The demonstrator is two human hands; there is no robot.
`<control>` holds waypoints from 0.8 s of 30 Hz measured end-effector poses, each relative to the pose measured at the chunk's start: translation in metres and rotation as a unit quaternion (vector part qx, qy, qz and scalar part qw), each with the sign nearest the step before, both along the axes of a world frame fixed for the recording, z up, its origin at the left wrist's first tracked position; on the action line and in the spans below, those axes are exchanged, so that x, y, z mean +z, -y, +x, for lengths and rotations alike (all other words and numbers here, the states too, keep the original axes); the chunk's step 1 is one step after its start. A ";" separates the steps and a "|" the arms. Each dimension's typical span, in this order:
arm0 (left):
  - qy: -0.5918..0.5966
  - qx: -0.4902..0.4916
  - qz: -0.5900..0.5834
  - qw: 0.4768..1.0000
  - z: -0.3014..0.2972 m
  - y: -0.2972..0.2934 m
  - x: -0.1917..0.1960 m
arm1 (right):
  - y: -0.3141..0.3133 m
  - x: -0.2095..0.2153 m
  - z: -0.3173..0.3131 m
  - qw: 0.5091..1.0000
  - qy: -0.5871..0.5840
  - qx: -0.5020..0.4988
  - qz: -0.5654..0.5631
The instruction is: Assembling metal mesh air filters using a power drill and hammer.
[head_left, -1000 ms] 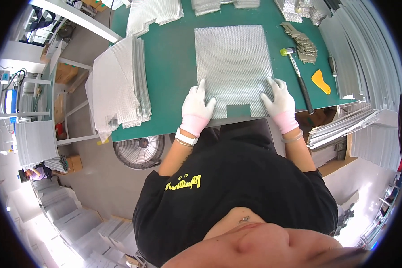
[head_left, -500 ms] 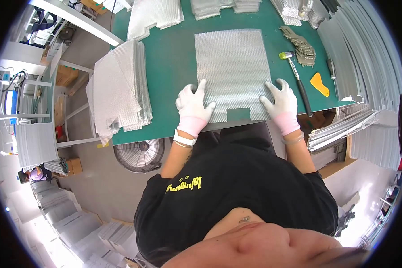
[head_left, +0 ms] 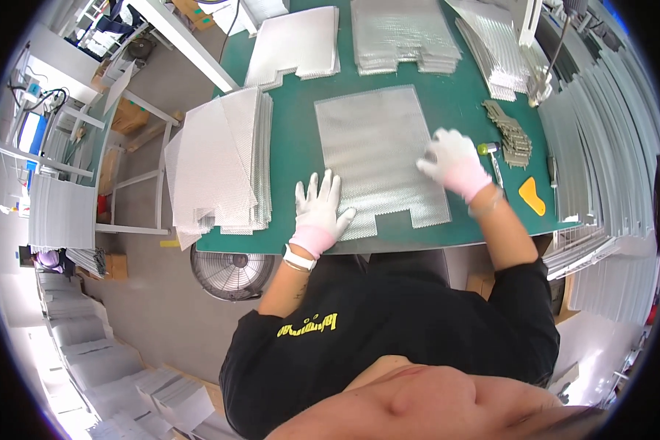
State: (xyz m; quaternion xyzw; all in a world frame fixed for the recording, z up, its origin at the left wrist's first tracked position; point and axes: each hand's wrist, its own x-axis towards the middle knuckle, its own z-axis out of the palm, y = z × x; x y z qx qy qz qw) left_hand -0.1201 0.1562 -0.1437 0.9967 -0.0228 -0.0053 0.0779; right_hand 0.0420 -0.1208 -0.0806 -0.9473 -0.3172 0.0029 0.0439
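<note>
- A silvery mesh sheet (head_left: 378, 150) is lying at the centre of the frame, its notched lower edge running near the front edge of the green bench (head_left: 292, 158).
- Bare bench is showing in a strip between the sheet and the mesh stack at middle left (head_left: 216, 158); a narrower strip is opening on the right, towards the hammer (head_left: 494, 163).
- The left hand (head_left: 317, 210) is resting palm down across the sheet's left edge, its fingers spreading apart and gripping nothing.
- The right hand (head_left: 452, 161) is reaching over the sheet's right edge, its fingers curving loosely open and holding nothing visible; whether they are touching the mesh cannot be told.
- The right wrist and forearm are hiding the hammer's handle.
- A stack at upper centre (head_left: 405, 33) is running off the top of the frame, as is one at upper right (head_left: 491, 55).
- Counting up, four mesh stacks are standing on the bench, including one at upper left (head_left: 295, 42); one hammer and one yellow scraper (head_left: 532, 196) are lying at right, while khaki plates (head_left: 513, 139) are overlapping too closely to count.
</note>
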 end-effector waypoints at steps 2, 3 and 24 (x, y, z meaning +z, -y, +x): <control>-0.019 0.004 -0.006 1.000 0.006 -0.005 -0.003 | -0.030 0.006 0.067 0.998 0.037 -0.029 0.047; -0.023 -0.007 -0.017 1.000 0.009 -0.005 -0.001 | -0.037 0.006 0.103 0.988 0.084 -0.036 0.121; 0.074 0.010 -0.104 0.992 0.036 -0.010 0.004 | -0.156 0.072 0.242 0.960 0.062 -0.219 0.161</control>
